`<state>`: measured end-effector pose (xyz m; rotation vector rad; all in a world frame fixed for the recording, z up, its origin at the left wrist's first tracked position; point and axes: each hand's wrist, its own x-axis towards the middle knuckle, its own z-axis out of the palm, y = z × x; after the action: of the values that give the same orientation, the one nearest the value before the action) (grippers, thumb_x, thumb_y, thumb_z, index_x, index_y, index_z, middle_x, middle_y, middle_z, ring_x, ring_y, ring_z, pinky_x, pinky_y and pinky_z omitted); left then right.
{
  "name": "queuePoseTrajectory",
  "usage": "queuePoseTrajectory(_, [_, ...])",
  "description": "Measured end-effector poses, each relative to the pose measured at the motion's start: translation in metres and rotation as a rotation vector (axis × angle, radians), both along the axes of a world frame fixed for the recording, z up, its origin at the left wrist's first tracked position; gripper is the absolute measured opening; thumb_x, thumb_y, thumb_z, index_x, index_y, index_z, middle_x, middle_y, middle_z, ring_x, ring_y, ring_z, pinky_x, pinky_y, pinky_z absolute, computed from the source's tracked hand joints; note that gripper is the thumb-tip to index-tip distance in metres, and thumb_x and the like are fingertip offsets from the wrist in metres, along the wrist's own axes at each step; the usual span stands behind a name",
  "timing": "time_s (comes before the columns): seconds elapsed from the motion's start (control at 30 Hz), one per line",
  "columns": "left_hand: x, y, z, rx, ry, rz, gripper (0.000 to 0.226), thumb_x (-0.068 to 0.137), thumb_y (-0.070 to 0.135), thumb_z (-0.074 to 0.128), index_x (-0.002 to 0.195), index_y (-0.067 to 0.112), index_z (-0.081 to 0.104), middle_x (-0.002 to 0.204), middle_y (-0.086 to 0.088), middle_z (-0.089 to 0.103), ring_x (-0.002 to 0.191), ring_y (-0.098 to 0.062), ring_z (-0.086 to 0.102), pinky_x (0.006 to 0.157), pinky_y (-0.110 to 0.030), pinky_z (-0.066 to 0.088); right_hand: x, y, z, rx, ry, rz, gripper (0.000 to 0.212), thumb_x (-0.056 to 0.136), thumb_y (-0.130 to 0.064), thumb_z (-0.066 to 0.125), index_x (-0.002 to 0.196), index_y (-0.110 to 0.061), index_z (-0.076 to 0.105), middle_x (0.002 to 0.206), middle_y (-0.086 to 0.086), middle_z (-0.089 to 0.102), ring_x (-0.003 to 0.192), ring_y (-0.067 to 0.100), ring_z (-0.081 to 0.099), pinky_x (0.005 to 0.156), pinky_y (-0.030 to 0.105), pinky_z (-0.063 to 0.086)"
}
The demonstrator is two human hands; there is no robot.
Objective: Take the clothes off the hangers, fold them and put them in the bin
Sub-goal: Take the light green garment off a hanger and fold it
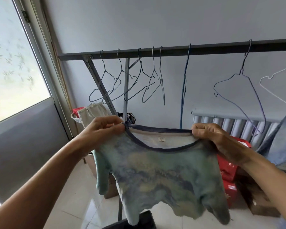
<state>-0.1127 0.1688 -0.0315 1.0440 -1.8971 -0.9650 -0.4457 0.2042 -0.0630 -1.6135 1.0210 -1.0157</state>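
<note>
Blue-green and mottled with pale yellow, the T-shirt [158, 176] hung in the air in front of the person, off any hanger. It was spread between two raised arms, its dark-trimmed neckline uppermost and its hem toward the floor. The left grip [104, 129] was closed, thumb and curled fingers pinching the left end of the neckline at the shoulder. The right grip [216, 139] was closed likewise, its fingers curled over the right end of the neckline. A small label showed inside the collar. Behind the shirt a dark metal rail [205, 47] ran across the wall and carried bare wire hangers. A cluster of five grey hangers [140, 66] hung toward the left, a blue hanger [184, 90] hung edge-on near the middle, and a purple hanger [241, 71] hung further right. A white hanger [276, 72] was cut off by the right edge. Just below the hem, at the bottom of the view, part of a dark bin [139, 220] showed on the pale tiled floor [73, 199]; what it held could not be told. Red boxes [226, 169] stood stacked beyond the right forearm, under a ribbed radiator [238, 125]. A faded denim garment [282, 142] hung at the far right. A frosted window [12, 63] filled the left side.
</note>
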Motion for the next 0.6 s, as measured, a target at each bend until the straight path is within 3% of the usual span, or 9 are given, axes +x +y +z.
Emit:
queuePoseTrajectory(0.07, [0.004, -0.001, -0.001, 0.003, 0.021, 0.022, 0.04, 0.071, 0.052, 0.071, 0.084, 0.014, 0.073, 0.08, -0.007, 0.068, 0.074, -0.018, 0.063, 0.071, -0.028, 0.052, -0.009, 0.0, 0.001, 0.045, 0.034, 0.052, 0.048, 0.08, -0.041, 0.067, 0.091, 0.004, 0.058, 0.085, 0.022, 0.055, 0.078, 0.028, 0.053, 0.074, 0.039, 0.041])
queuePoseTrajectory(0.17, [0.008, 0.0, -0.002, 0.011, 0.039, 0.033, 0.05, 0.062, 0.062, 0.077, 0.084, 0.017, 0.076, 0.084, -0.01, 0.071, 0.077, -0.021, 0.066, 0.073, -0.032, 0.055, -0.017, 0.005, 0.007, 0.043, 0.139, 0.075, 0.036, 0.077, -0.029, 0.073, 0.102, -0.004, 0.067, 0.098, 0.025, 0.067, 0.087, 0.031, 0.065, 0.079, 0.04, 0.049])
queuePoseTrajectory(0.23, [0.008, 0.001, -0.004, 0.041, 0.092, 0.056, 0.046, 0.063, 0.057, 0.08, 0.084, 0.017, 0.078, 0.084, -0.009, 0.073, 0.076, -0.02, 0.068, 0.07, -0.029, 0.056, -0.017, 0.008, 0.01, 0.011, 0.17, 0.017, 0.018, 0.085, -0.024, 0.074, 0.094, -0.009, 0.071, 0.092, 0.016, 0.071, 0.084, 0.025, 0.067, 0.074, 0.033, 0.053])
queuePoseTrajectory(0.37, [-0.004, 0.003, -0.012, 0.1, 0.207, 0.203, 0.014, 0.08, 0.028, 0.075, 0.08, 0.014, 0.078, 0.076, -0.008, 0.071, 0.07, -0.019, 0.064, 0.063, -0.027, 0.055, -0.002, 0.008, 0.005, -0.037, 0.044, -0.203, 0.018, 0.079, -0.028, 0.069, 0.079, -0.01, 0.067, 0.076, 0.011, 0.066, 0.07, 0.02, 0.062, 0.065, 0.03, 0.051])
queuePoseTrajectory(0.5, [-0.021, 0.005, -0.02, 0.149, 0.25, 0.347, 0.017, 0.088, 0.024, 0.07, 0.081, 0.011, 0.076, 0.071, -0.005, 0.071, 0.063, -0.015, 0.064, 0.054, -0.024, 0.054, 0.018, 0.001, -0.004, -0.084, -0.073, -0.463, 0.018, 0.087, -0.018, 0.07, 0.073, -0.008, 0.063, 0.073, 0.02, 0.064, 0.069, 0.026, 0.058, 0.069, 0.038, 0.049])
queuePoseTrajectory(0.6, [-0.034, 0.01, -0.022, 0.114, 0.273, 0.414, 0.021, 0.09, 0.029, 0.068, 0.085, 0.01, 0.072, 0.073, -0.006, 0.074, 0.063, -0.017, 0.066, 0.062, -0.035, 0.059, 0.035, 0.0, -0.005, -0.164, -0.062, -0.582, 0.02, 0.088, -0.019, 0.069, 0.078, -0.003, 0.063, 0.077, 0.023, 0.066, 0.067, 0.023, 0.058, 0.066, 0.033, 0.048])
